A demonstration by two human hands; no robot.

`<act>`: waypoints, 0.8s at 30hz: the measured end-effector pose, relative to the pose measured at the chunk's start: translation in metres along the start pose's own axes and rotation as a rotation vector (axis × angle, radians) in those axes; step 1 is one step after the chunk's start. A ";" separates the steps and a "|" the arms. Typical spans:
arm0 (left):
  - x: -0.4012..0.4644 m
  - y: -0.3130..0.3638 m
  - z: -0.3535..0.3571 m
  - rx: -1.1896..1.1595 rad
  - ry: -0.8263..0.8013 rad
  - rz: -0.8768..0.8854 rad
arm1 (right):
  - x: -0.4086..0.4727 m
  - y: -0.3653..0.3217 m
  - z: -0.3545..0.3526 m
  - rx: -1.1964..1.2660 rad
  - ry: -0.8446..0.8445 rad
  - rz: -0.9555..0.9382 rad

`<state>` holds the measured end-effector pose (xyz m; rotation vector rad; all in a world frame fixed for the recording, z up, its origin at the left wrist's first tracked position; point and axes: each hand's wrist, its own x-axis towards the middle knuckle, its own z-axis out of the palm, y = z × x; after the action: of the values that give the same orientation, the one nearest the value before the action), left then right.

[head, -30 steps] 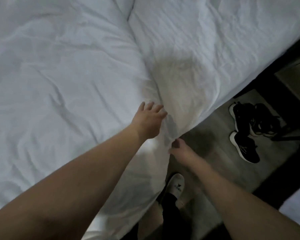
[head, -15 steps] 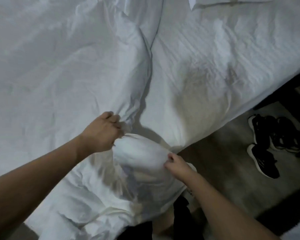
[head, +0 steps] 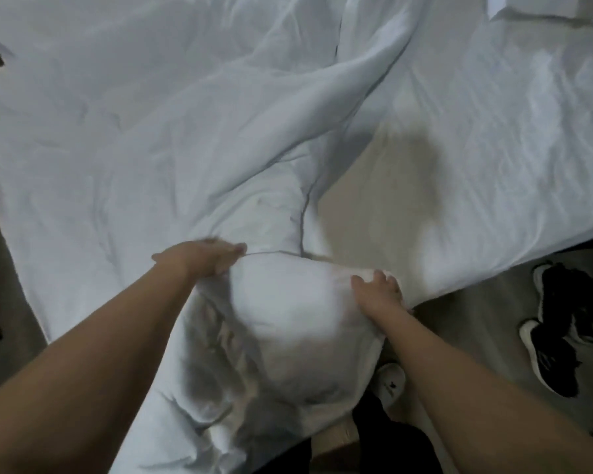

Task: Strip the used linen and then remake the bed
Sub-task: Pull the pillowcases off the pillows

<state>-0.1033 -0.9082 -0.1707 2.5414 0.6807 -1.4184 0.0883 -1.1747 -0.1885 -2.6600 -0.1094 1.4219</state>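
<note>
- A wide bed fills the view, its sheet-covered mattress [head: 493, 138] running off toward a pillow [head: 541, 10] at the far corner; grey floor [head: 486, 319] shows beside the bed, with black shoes [head: 562, 330] lying near the mattress edge.
- The white duvet [head: 151, 131] now lies bunched along the side of the mattress away from the shoes. A second ago it lay flat across that whole corner.
- Since then the near corner has been dragged up into a puffed bundle [head: 288, 319] hanging off the mattress edge, baring stained sheet next to it.
- The left hand [head: 202, 258] is closed over the top of the bundle, fingers curled into the fabric.
- The right hand [head: 377, 292] pinches the bundle's other side, on the shoe side, fingers bent round a fold.
- Stripping seems well begun; the sheet remains on the mattress.
</note>
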 end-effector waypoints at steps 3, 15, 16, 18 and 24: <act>0.006 0.036 -0.019 -0.011 -0.082 0.038 | 0.027 0.011 -0.002 0.339 0.013 0.245; -0.102 0.209 -0.065 -0.248 0.604 0.102 | -0.044 0.026 -0.115 0.810 -0.086 -0.089; -0.119 0.236 -0.070 -0.297 0.552 0.109 | -0.054 0.025 -0.128 0.793 -0.072 -0.148; -0.133 0.278 -0.076 -0.351 0.557 0.076 | -0.070 0.026 -0.157 0.777 -0.062 -0.253; -0.108 0.270 -0.104 -0.607 0.823 -0.016 | -0.085 0.037 -0.208 0.639 -0.040 -0.456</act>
<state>0.0515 -1.1457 -0.0472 2.4945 1.0285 -0.0374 0.2144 -1.2374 -0.0097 -1.9324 -0.2089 1.1186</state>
